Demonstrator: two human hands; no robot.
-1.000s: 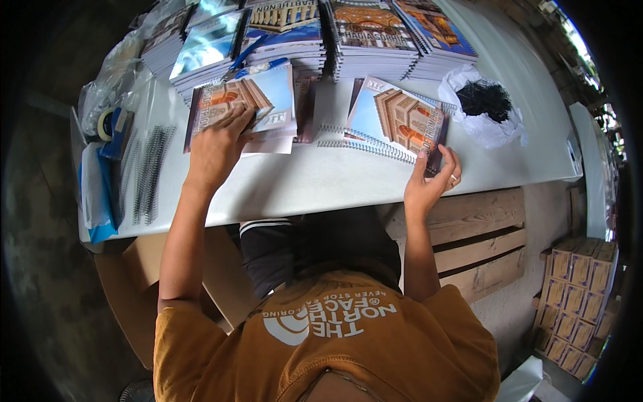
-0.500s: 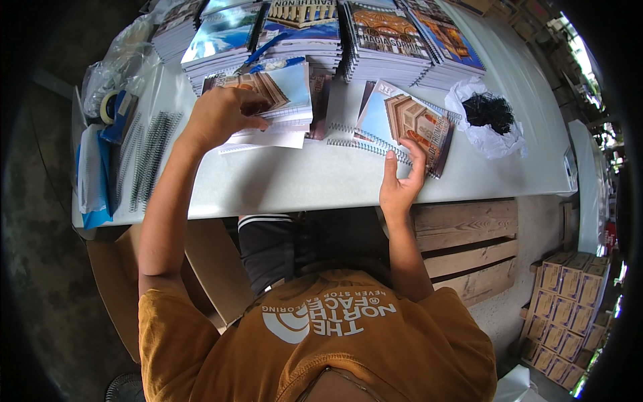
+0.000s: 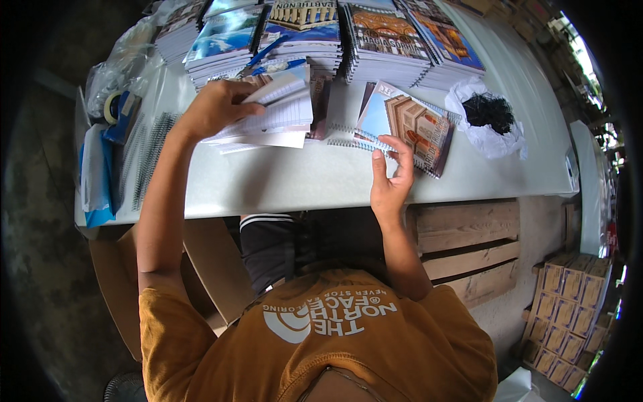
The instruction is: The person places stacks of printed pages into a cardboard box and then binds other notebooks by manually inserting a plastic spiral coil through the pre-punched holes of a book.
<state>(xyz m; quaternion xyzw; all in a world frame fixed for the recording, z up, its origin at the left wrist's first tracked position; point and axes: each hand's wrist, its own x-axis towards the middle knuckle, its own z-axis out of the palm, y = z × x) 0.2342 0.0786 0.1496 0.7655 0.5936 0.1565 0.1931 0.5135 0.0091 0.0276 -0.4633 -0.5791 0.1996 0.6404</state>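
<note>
My left hand (image 3: 221,110) pinches the cover and upper leaves of an unbound notebook (image 3: 284,107) between thumb and fingers. The leaves are bent up, and lined white pages show under them. At the near edge of the finished-looking spiral notebooks (image 3: 415,124) with a building on the cover, my right hand (image 3: 392,177) hovers with thumb and fingers apart. Its fingertips are close to the wire coil (image 3: 365,143); whether they touch it I cannot tell. Loose spiral coils (image 3: 151,157) lie on the table left of my left forearm.
Stacks of spiral notebooks (image 3: 385,43) line the back of the table (image 3: 301,181). A blue cutter (image 3: 268,50) lies before them. At the right sits a white plastic bag (image 3: 519,142) of black wire scraps (image 3: 489,114); at the left, a tape dispenser (image 3: 122,117) and clear plastic.
My left hand has lifted and curled back the cover and leaves, baring lined pages. My right hand has moved slightly left and away from the notebook's cover.
</note>
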